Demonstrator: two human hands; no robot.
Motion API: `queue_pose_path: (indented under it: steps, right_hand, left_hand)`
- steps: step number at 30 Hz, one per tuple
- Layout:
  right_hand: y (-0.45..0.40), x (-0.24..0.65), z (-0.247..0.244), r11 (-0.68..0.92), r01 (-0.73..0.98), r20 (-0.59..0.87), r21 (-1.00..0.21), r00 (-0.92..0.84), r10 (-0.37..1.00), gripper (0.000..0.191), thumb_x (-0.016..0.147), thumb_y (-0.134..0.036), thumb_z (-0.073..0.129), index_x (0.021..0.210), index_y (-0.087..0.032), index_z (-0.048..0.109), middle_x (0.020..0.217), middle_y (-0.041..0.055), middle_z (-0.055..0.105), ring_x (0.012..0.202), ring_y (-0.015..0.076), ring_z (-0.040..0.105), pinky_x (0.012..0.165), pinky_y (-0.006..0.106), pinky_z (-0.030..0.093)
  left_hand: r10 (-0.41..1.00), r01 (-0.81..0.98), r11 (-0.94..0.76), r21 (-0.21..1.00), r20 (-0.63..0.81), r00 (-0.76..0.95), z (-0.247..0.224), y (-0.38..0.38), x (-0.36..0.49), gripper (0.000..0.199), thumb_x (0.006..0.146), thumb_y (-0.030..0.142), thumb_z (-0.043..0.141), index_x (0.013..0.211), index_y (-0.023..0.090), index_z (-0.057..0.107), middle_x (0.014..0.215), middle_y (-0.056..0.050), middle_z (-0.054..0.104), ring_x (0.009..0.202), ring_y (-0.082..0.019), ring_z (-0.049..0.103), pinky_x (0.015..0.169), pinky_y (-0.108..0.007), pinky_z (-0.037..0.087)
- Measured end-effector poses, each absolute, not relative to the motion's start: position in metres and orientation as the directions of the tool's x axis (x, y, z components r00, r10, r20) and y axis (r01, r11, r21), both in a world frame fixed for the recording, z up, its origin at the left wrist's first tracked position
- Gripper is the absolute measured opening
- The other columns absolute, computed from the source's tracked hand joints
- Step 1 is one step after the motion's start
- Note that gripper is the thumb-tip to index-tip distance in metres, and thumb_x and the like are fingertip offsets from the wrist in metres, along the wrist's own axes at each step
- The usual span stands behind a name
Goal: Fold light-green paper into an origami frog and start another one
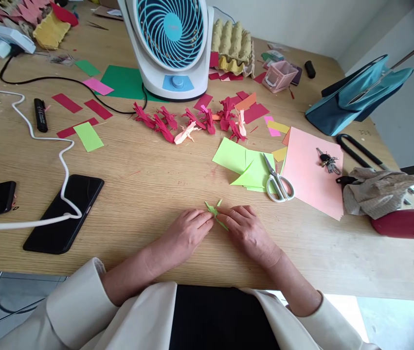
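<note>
Lying on the wooden table (pixel 137 189) near its front edge, the small folded green paper piece (pixel 212 210) is pinched at its left side by the curled fingers of the left hand (pixel 188 231) and at its right by those of the right hand (pixel 248 231). Beyond it sit light green sheets (pixel 228 154), with white-handled scissors (pixel 278 182) resting partly on them, and a row of red and pale pink folded figures (pixel 192 119) before the fan (pixel 172 48). Keys (pixel 329 161) lie on the pink paper (pixel 309 180) to the right.
</note>
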State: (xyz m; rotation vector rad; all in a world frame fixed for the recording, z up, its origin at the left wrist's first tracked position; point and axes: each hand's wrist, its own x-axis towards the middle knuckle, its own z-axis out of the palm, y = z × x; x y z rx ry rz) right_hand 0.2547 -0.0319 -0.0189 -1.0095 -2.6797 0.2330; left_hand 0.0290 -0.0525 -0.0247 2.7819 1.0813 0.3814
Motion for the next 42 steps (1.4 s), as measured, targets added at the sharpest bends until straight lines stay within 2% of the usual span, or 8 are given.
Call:
queue_pose_path:
  steps: [4,9,15,20,23,33,37,42]
  right_hand:
    - [-0.035,0.259,-0.019,0.773,0.596,0.173,-0.217,-0.756,0.632,0.034,0.1,-0.017,0.045,0.131,-0.02,0.059,0.135,0.0098,0.062,0.104,0.0237,0.056,0.086,0.041,0.044]
    - [-0.034,0.261,-0.021,0.781,0.59,0.17,-0.203,-0.765,0.622,0.031,0.099,-0.018,0.048,0.127,-0.019,0.062,0.137,0.0111,0.06,0.104,0.0239,0.056,0.086,0.041,0.045]
    - [-0.032,0.262,-0.019,0.779,0.58,0.171,-0.238,-0.765,0.621,0.031,0.1,-0.017,0.046,0.125,-0.02,0.063,0.135,0.0097,0.061,0.101,0.0229,0.055,0.086,0.04,0.044]
    - [-0.032,0.262,-0.02,0.77,0.58,0.173,-0.266,-0.757,0.63,0.031,0.1,-0.016,0.047,0.126,-0.02,0.062,0.134,0.0102,0.062,0.103,0.0231,0.055,0.087,0.04,0.045]
    - [-0.031,0.262,-0.021,0.768,0.574,0.181,-0.285,-0.755,0.631,0.032,0.1,-0.016,0.046,0.127,-0.02,0.062,0.133,0.0103,0.062,0.104,0.0237,0.054,0.088,0.04,0.045]
    - [-0.03,0.262,-0.022,0.767,0.569,0.199,-0.297,-0.748,0.633,0.03,0.1,-0.016,0.047,0.126,-0.019,0.062,0.13,0.0099,0.063,0.1,0.0234,0.054,0.086,0.041,0.044]
    - [-0.03,0.261,-0.022,0.759,0.574,0.204,-0.306,-0.74,0.641,0.029,0.1,-0.017,0.046,0.124,-0.021,0.062,0.13,0.0088,0.063,0.098,0.0232,0.054,0.086,0.041,0.044]
    - [-0.031,0.26,-0.025,0.752,0.582,0.208,-0.309,-0.73,0.651,0.028,0.1,-0.017,0.047,0.123,-0.021,0.063,0.128,0.0084,0.064,0.096,0.0231,0.054,0.085,0.04,0.044]
  left_hand:
    - [0.673,0.609,-0.735,0.298,0.216,0.707,-0.02,-0.045,0.023,0.03,0.096,0.01,0.044,0.121,0.013,0.06,0.122,-0.01,0.065,0.113,-0.02,0.059,0.099,-0.036,0.047]
    - [0.77,0.677,-0.632,0.377,0.202,0.606,-0.01,-0.021,0.022,0.029,0.095,0.012,0.048,0.121,0.015,0.06,0.116,-0.01,0.062,0.109,-0.021,0.058,0.095,-0.037,0.05]
    - [0.804,0.688,-0.532,0.494,0.039,0.594,-0.013,0.018,0.031,0.012,0.09,0.015,0.057,0.086,0.016,0.067,0.093,-0.005,0.061,0.091,-0.019,0.059,0.085,-0.032,0.048]
    - [0.763,0.677,-0.474,0.562,-0.121,0.635,-0.009,0.04,0.035,0.011,0.08,0.011,0.061,0.077,0.018,0.068,0.083,-0.002,0.063,0.08,-0.016,0.06,0.075,-0.027,0.045]
    - [0.763,0.711,-0.462,0.53,-0.171,0.623,-0.002,0.042,0.039,0.007,0.077,0.014,0.064,0.074,0.018,0.069,0.082,-0.002,0.063,0.077,-0.016,0.06,0.069,-0.026,0.042]
    - [0.761,0.766,-0.487,0.419,-0.226,0.608,0.007,0.041,0.047,0.009,0.078,0.024,0.066,0.07,0.02,0.066,0.084,-0.002,0.065,0.081,-0.019,0.061,0.069,-0.03,0.036]
    - [0.754,0.764,-0.553,0.332,-0.192,0.629,0.016,0.029,0.051,0.007,0.083,0.019,0.065,0.076,0.019,0.064,0.082,-0.001,0.069,0.087,-0.02,0.062,0.076,-0.033,0.035]
    - [0.744,0.741,-0.653,0.153,-0.053,0.666,0.014,0.011,0.055,0.011,0.09,0.014,0.059,0.08,0.017,0.064,0.082,-0.004,0.069,0.087,-0.023,0.059,0.076,-0.037,0.033]
